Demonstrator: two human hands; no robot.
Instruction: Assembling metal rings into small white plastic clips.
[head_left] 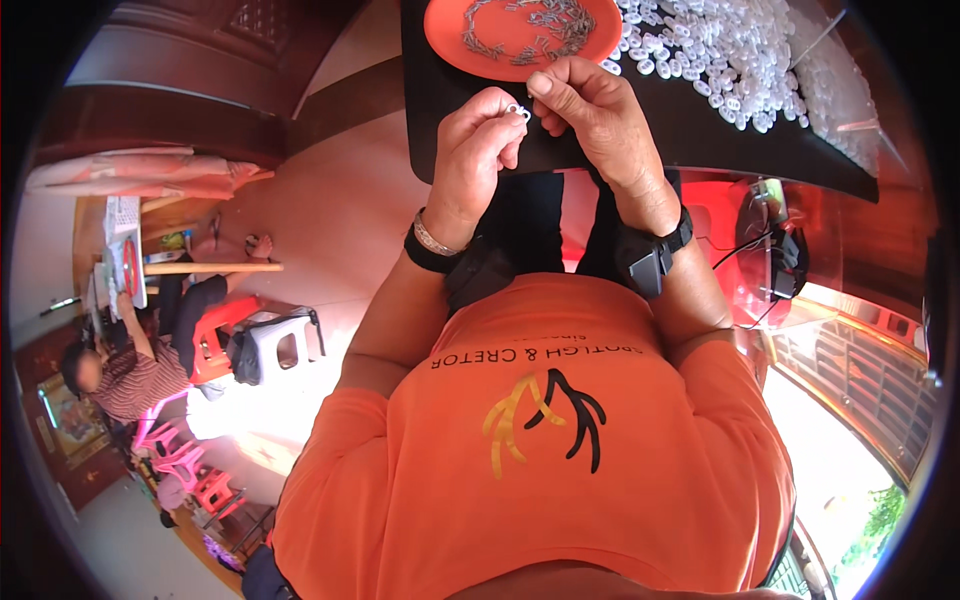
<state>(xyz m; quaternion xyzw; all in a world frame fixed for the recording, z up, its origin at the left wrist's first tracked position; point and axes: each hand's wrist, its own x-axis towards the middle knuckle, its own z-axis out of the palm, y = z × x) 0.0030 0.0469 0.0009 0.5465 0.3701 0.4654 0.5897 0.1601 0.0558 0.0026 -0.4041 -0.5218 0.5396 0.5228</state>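
My left hand (470,150) pinches a small white plastic piece with a round opening (518,113) between thumb and fingertips. Close beside it, my right hand (606,120) has its thumb and forefinger pressed together; whatever lies between them is too small to name. Both hands are raised over the near edge of a black table (660,140). Just beyond them stands an orange-red plate (440,45) with many small grey metal pins (560,25) in it. A large heap of small oval, clear-white plastic pieces (735,65) spreads over the table to the right of the plate.
A clear plastic bag (845,110) lies at the table's right end. Below the table, a red stool (720,225) and a dark object with cables (785,265) are at the right. Across the room on the left, another person (140,375) sits at a wooden table among several plastic stools.
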